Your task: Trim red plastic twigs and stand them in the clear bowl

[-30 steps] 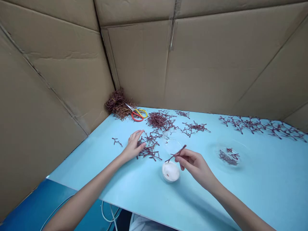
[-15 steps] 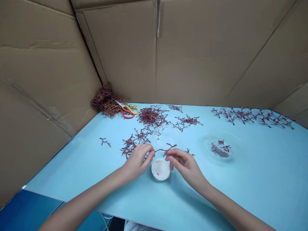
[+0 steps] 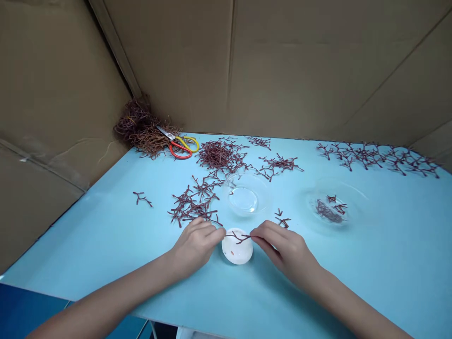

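A forked twig [image 3: 238, 238] is held stretched over the mouth of the white cup [image 3: 237, 254], with one end pinched at nine o'clock by the thumb and fingers of the left hand [image 3: 197, 241] and the other gripped at three o'clock by the fingertips of the right hand [image 3: 282, 242]. Whether the cup itself is touched by the twig cannot be told. Very little weight is to be expected; the stem is judged thin, fairly stiff and dry, not slippery, and easily snapped at its joints if bent or pulled hard. It is best taken lightly by its thicker stretches, close to a fork, so that the fine side tips are spared. Beyond the cup, at twelve o'clock, a clear bowl [image 3: 243, 202] is seen, with a loose heap of twigs [image 3: 192, 205] between ten and eleven. Compared with half a second ago, the twig has been brought nearer the body, from just past the cup's far rim to across its mouth; the right fingers have been closed more tightly, and the small fragments [image 3: 283, 222] towards two o'clock are less hidden by the right hand
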The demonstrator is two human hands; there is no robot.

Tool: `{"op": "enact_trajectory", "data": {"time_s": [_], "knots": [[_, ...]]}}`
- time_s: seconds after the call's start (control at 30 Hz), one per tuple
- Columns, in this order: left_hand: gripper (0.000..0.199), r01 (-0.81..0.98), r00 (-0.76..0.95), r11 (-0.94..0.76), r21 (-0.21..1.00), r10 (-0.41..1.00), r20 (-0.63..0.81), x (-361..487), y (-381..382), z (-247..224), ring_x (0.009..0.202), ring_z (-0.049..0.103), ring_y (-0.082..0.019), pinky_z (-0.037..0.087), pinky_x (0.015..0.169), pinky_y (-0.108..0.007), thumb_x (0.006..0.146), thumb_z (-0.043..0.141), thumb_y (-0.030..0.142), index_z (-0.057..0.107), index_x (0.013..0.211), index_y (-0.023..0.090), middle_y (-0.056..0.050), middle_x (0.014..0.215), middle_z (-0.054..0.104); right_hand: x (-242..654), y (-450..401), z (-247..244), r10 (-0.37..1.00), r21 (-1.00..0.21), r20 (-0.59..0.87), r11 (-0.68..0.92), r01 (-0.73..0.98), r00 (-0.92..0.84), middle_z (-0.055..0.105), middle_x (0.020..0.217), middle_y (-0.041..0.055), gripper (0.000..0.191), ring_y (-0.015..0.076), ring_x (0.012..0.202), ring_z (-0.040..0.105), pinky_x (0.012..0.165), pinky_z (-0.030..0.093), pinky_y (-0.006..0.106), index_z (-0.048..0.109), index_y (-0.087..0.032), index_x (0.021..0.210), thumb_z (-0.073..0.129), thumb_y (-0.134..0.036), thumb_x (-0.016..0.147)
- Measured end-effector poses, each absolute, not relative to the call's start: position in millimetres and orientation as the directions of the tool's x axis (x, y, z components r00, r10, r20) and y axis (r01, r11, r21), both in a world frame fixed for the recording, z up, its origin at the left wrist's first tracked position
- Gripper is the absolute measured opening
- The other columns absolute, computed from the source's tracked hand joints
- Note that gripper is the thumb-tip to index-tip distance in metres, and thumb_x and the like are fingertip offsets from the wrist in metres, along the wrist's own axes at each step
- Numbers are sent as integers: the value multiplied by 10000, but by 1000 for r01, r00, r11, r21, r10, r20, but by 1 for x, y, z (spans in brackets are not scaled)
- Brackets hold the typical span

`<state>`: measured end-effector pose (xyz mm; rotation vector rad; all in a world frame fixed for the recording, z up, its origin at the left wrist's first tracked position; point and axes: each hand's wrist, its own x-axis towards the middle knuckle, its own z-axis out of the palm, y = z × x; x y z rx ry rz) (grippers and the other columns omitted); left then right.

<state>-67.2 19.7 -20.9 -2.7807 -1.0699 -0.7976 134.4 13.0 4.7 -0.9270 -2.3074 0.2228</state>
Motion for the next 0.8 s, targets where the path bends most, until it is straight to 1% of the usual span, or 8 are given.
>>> {"op": "enact_trajectory", "data": {"time_s": [0.1,0.13,0.2,0.5,0.63,0.8], "knots": [[267,623,658,-780,62,565,498,-68,19,-24,469,383,-106,259,510,-227,807,293,41,501,675,144,22,475,459,134,10,2,609,-208,477,779,592,-634,535,607,48,246,102,486,449,425,357,196,552,-112,747,327,-110,845],[272,618,661,-785,46,550,510,-68,19,-24,469,377,-107,257,513,-229,806,287,36,503,679,144,22,472,454,133,9,2,595,-172,476,785,595,-648,532,601,48,260,105,480,438,419,350,200,551,-111,742,314,-107,848],[277,611,668,-791,22,530,522,-68,17,-22,472,369,-108,256,522,-232,805,280,28,504,689,142,22,469,442,132,9,2,577,-135,481,793,594,-660,528,593,49,280,108,480,429,424,345,202,549,-110,736,295,-103,854],[238,586,718,-809,-37,498,486,-70,15,-20,506,368,-116,258,555,-252,819,293,40,499,748,135,20,499,430,132,11,-5,549,-131,474,817,562,-688,524,601,44,249,113,492,413,426,338,209,547,-95,796,305,-102,854],[228,590,722,-805,-65,490,489,-70,14,-17,512,366,-116,270,578,-263,799,307,14,500,758,128,20,499,425,132,11,-9,589,-162,447,794,586,-674,531,601,48,243,115,503,440,441,355,211,551,-97,769,321,-96,846],[209,604,716,-792,-85,493,494,-70,12,-14,521,367,-115,281,611,-282,785,335,12,504,760,131,20,500,420,130,10,-11,609,-182,455,778,602,-649,545,608,50,224,113,512,469,448,364,208,555,-103,764,345,-101,840]]}}
